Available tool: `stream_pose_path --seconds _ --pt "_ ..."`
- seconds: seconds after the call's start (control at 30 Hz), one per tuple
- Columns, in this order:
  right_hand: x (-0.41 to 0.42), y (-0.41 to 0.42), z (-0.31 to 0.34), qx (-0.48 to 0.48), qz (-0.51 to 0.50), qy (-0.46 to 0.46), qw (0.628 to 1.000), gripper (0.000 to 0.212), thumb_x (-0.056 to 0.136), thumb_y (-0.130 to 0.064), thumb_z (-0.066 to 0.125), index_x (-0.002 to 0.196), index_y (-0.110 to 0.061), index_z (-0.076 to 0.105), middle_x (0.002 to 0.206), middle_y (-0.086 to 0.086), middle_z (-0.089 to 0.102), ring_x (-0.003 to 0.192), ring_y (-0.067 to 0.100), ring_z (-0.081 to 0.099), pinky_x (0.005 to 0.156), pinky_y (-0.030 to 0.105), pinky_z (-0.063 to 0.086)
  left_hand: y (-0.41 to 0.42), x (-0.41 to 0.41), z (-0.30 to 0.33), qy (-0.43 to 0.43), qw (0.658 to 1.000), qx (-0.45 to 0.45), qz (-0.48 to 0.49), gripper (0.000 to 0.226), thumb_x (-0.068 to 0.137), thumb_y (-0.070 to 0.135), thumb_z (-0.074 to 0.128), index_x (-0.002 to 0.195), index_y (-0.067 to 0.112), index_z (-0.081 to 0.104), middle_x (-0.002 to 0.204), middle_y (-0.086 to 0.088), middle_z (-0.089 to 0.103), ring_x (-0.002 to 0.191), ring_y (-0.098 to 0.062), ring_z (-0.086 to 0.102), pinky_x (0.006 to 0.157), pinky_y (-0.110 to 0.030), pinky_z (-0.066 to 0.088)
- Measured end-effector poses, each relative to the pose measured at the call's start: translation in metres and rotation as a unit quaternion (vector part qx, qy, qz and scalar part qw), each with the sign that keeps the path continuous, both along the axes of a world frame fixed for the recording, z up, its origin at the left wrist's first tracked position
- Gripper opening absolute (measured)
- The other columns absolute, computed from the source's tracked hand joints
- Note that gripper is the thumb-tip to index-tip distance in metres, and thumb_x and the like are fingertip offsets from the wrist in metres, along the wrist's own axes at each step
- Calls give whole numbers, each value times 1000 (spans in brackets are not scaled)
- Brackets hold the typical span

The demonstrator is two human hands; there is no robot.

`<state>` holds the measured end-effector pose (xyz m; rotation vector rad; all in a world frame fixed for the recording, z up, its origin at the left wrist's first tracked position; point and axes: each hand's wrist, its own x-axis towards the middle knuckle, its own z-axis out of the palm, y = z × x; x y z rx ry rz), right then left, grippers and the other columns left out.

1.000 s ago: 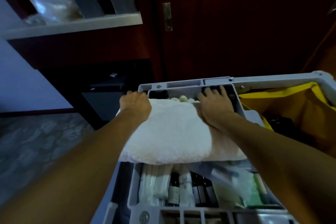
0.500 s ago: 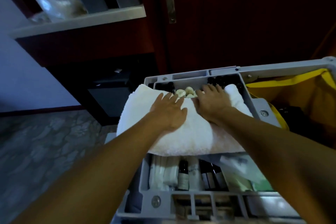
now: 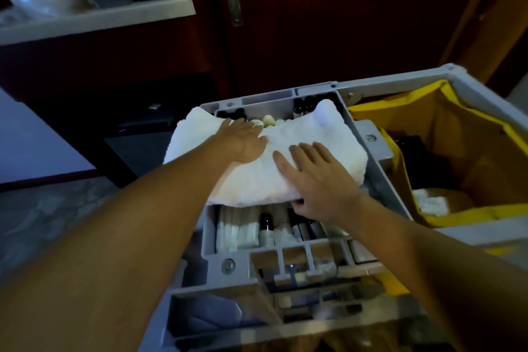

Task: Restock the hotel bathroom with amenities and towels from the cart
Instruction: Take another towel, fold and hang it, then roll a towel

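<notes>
A folded white towel (image 3: 314, 134) lies across the top tray of the grey housekeeping cart (image 3: 370, 138). My left hand (image 3: 243, 141) presses flat on the towel's left middle, fingers straight. My right hand (image 3: 317, 180) lies on the near right part, fingers spread on top and the thumb tucked under the near edge. Beneath the near edge, the tray holds small dark bottles (image 3: 265, 227) and white wrapped packets (image 3: 234, 230). Pale round items (image 3: 268, 120) and dark bottle caps (image 3: 303, 104) show past the far edge.
A yellow linen bag (image 3: 428, 111) hangs on the cart's right side with white cloth (image 3: 430, 204) inside. A white-topped shelf (image 3: 114, 16) with a grey box stands at the upper left. Dark wooden doors with a metal plate (image 3: 233, 3) rise behind the cart. Patterned floor lies at the left.
My left hand moved from the towel's far left corner to its middle. My right hand slid back from the far edge to the near edge, thumb now under it.
</notes>
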<state>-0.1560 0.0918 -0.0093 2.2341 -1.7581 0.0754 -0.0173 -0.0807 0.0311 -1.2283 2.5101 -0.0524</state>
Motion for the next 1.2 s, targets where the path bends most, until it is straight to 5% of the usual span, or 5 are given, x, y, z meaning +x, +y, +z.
stream_pose_path --seconds 0.17,0.33,0.5,0.7,1.2 --pt "10 -27 3 19 -48 8 999 84 55 -43 80 128 -12 55 96 16 64 81 36 63 79 44 47 27 19 17 142 989 -44 -24 53 106 43 26 149 17 42 157 -8 35 145 -26 27 120 -39 18" --pt "-2 -44 21 61 -56 -51 995 64 65 -48 73 121 -26 52 93 4 66 81 28 66 74 35 46 77 44 13 229 927 -271 -124 53 92 52 41 104 7 65 94 -14 65 84 -33 58 74 -40 47" --pt "-8 -55 34 91 -57 -127 986 50 75 -51 66 119 -29 52 107 2 67 98 29 65 80 36 49 87 76 -19 18 947 -285 -147 99 63 60 74 139 5 41 126 -27 58 112 -46 57 101 -59 44" --pt "-8 -53 31 35 -59 -131 989 64 74 -48 69 130 -25 47 114 6 65 101 31 63 92 40 46 71 57 -9 20 941 -324 -92 79 50 30 85 121 7 59 85 -17 65 64 -32 62 62 -37 53" --pt "-34 -33 107 -149 -58 24 987 83 64 -7 78 139 -16 44 104 17 64 88 40 63 95 56 44 91 45 104 16 942 -333 -32 87 77 37 74 147 14 28 123 -11 55 97 -28 63 66 -37 47"
